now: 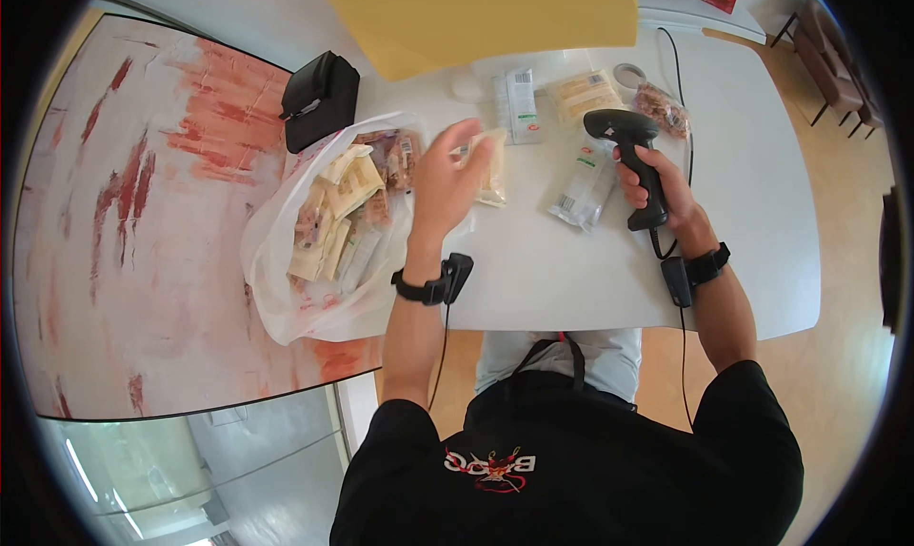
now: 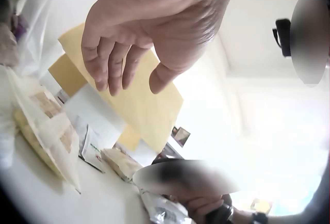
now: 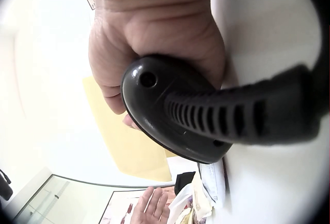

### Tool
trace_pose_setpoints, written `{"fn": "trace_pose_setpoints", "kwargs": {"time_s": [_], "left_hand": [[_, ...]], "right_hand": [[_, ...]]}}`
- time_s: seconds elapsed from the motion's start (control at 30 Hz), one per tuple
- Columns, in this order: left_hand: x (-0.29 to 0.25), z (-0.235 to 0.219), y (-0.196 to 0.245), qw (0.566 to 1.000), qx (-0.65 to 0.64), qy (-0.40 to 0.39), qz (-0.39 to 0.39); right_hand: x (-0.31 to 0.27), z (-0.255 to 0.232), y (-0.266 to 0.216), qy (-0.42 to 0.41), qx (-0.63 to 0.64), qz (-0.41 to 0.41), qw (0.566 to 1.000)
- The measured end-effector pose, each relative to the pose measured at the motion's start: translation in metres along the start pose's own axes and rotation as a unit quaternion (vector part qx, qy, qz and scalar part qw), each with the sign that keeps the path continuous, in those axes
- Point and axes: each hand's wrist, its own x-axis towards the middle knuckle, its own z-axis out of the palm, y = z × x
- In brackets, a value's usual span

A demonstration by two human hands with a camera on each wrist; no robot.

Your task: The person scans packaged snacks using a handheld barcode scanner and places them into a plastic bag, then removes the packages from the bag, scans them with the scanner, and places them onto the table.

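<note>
My right hand (image 1: 678, 189) grips the handle of a black handheld barcode scanner (image 1: 650, 186), its head turned toward the left. The right wrist view shows the scanner's butt (image 3: 147, 97) with the ribbed cable sleeve coming out of it. Holding nothing, my left hand (image 1: 447, 182) is raised with loosely extended fingers over the white table. Partly hidden behind that hand lies a pale yellow food packet (image 1: 494, 172), also large in the left wrist view. A silvery-white packet (image 1: 583, 189) with a barcode lies just left of the scanner.
A white plastic bag (image 1: 262, 251) full of packets stands left of my left hand. Further back are another white packet (image 1: 517, 108), a yellowish packet (image 1: 583, 94), a brown packet (image 1: 664, 110), a tape roll (image 1: 628, 74) and a black case (image 1: 322, 103). A yellow panel (image 1: 486, 18) overhangs the back.
</note>
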Motion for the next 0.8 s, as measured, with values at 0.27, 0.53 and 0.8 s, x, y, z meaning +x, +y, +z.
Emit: {"fn": "trace_pose_setpoints", "kwargs": {"time_s": [0.27,0.53,0.8], "left_hand": [[0.103,0.055,-0.006,0.933,0.299,-0.155,-0.125],[0.128,0.080,-0.018,0.920,0.302,-0.208,-0.137],[0.097,0.079,-0.003,0.820,-0.453,-0.137,-0.322]], "right_hand": [[-0.001,0.001,0.000,0.004,-0.006,-0.003,1.000],[-0.003,0.003,-0.001,0.007,-0.014,-0.008,1.000],[-0.002,0.002,0.001,-0.001,-0.005,-0.009,1.000]]}}
